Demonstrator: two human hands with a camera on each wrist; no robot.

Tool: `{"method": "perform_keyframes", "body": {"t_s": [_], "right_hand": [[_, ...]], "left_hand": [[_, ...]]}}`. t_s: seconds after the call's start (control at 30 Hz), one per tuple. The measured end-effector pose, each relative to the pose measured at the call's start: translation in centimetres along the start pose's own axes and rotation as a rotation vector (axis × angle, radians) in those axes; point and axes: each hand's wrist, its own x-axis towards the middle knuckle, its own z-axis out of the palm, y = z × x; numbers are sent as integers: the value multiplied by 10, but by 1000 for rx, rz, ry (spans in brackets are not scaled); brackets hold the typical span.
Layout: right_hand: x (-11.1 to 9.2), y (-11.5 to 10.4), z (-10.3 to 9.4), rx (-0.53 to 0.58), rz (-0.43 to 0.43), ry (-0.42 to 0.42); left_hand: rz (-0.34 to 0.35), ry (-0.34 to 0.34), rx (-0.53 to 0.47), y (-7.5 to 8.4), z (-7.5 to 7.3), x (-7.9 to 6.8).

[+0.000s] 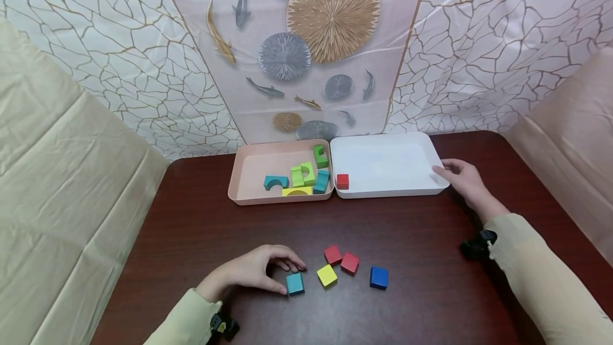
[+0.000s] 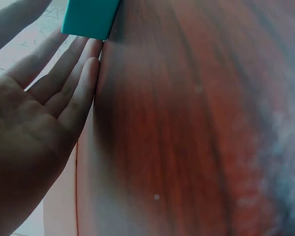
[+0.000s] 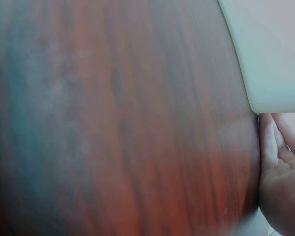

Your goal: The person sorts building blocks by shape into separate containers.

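On the table near the front, my left hand (image 1: 261,266) spreads its thumb and fingers around a teal cube (image 1: 295,284), thumb tip right at its left side. In the left wrist view the teal cube (image 2: 91,18) sits between the thumb and the extended fingers (image 2: 83,83). At the far right, my right hand (image 1: 463,179) holds the right edge of a white tray (image 1: 388,166), its thumb over the rim and its fingers along the outside. The right wrist view shows those fingers (image 3: 269,142) partly hidden by the tray corner. A red cube (image 1: 342,181) lies in the tray's left front corner.
Right of the teal cube lie a yellow cube (image 1: 327,276), two red cubes (image 1: 332,255) and a blue cube (image 1: 379,278). A pink tray (image 1: 254,166) touches the white one's left side and holds several green, teal and yellow blocks. A patterned cloth (image 1: 201,95) hangs behind.
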Motion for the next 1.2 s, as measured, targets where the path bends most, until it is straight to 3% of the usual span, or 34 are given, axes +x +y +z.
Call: {"method": "perform_keyframes", "body": {"t_s": [0.83, 1.2], "right_hand": [[1, 2, 2, 13, 1, 11], [1, 2, 2, 14, -14, 13]], "left_hand": [[51, -67, 22, -5, 1, 6], [18, -59, 37, -1, 0, 8]]}}
